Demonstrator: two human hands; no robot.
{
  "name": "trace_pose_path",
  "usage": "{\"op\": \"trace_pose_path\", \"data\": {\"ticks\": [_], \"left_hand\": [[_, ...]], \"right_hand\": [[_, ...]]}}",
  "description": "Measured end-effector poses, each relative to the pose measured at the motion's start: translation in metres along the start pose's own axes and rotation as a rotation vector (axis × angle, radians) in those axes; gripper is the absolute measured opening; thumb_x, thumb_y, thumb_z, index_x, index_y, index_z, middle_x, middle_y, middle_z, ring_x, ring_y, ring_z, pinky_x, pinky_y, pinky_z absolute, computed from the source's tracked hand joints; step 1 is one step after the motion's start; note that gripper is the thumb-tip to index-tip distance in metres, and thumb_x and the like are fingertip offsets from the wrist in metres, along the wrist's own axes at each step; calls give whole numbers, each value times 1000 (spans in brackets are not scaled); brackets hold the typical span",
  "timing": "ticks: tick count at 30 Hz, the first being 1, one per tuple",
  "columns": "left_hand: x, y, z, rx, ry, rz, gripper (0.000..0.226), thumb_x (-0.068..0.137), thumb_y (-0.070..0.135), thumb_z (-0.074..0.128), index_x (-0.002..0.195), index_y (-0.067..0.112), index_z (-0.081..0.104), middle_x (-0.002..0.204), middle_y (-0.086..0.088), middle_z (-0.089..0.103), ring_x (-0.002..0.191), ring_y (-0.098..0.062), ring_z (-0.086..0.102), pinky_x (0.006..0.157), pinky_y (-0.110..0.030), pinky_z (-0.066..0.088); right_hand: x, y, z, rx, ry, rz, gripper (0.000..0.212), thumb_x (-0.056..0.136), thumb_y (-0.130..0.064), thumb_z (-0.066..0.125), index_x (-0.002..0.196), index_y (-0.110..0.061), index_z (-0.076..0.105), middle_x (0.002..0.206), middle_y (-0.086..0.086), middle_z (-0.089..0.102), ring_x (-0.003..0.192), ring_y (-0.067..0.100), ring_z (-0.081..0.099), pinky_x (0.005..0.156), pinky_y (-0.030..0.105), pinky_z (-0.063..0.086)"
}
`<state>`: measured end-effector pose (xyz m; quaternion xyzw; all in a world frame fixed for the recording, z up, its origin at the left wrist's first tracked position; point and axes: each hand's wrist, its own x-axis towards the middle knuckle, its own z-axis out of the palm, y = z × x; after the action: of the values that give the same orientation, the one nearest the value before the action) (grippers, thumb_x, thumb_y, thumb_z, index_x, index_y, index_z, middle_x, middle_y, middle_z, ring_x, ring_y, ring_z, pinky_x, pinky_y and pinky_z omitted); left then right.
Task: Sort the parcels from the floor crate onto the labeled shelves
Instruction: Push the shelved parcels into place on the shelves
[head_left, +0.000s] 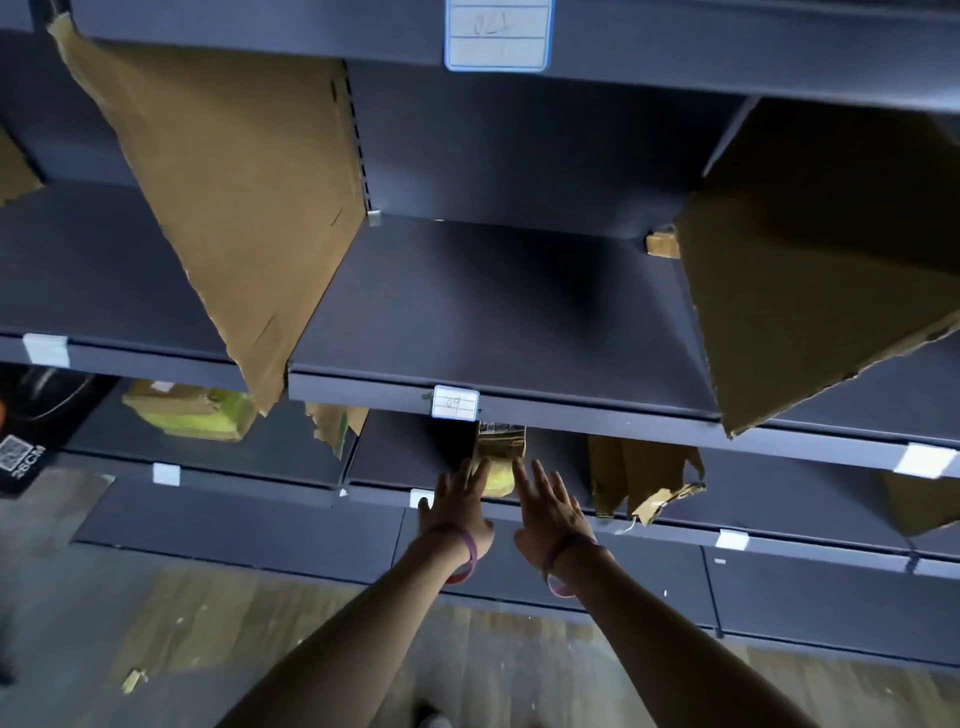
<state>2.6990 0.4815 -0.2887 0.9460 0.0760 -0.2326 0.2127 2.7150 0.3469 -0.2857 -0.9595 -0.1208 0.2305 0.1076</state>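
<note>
Both hands are in low, and the parcel (500, 460) sits on the lower shelf (400, 452), just below the tag marked 09 (455, 402). Its top is cut off by the front lip of the middle shelf (493, 312); only a taped, yellowish lower part shows. The left hand (457, 506) is at its left side and the right hand (550, 512) at its right, fingers straight and spread, gripping nothing (whether the fingertips truly touch it is hard to tell). The upper label (497, 34) is too blurred to read. There's room to the left, where dark shelf surface shows, but it's tighter on the right with a torn cardboard piece (644, 478) near. A second parcel (192, 413) lies well apart, far left. Above, the left divider (223, 197) and right divider (810, 291) wall in the wide middle bay.
</note>
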Motion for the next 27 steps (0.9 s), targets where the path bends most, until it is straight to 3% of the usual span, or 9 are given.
{"op": "trace_pose_path", "data": {"ticks": [8,27], "left_hand": [[19,2,9,-15,37,32,89,93,19,53,148,41,-13,160,10,-9,147,-28,-3,116,-54,11],[53,-2,-11,-4,16,58,85,92,10,51,151,37,-5,160,10,-9,148,-27,-3,116,-55,9]], "right_hand": [[15,9,7,49,26,7,89,89,0,46,152,-26,-11,162,-2,-7,147,33,-5,118,50,16],[52,2,11,84,76,46,90,88,3,48,153,-22,-9,162,0,-7,148,32,-5,119,49,14]]}}
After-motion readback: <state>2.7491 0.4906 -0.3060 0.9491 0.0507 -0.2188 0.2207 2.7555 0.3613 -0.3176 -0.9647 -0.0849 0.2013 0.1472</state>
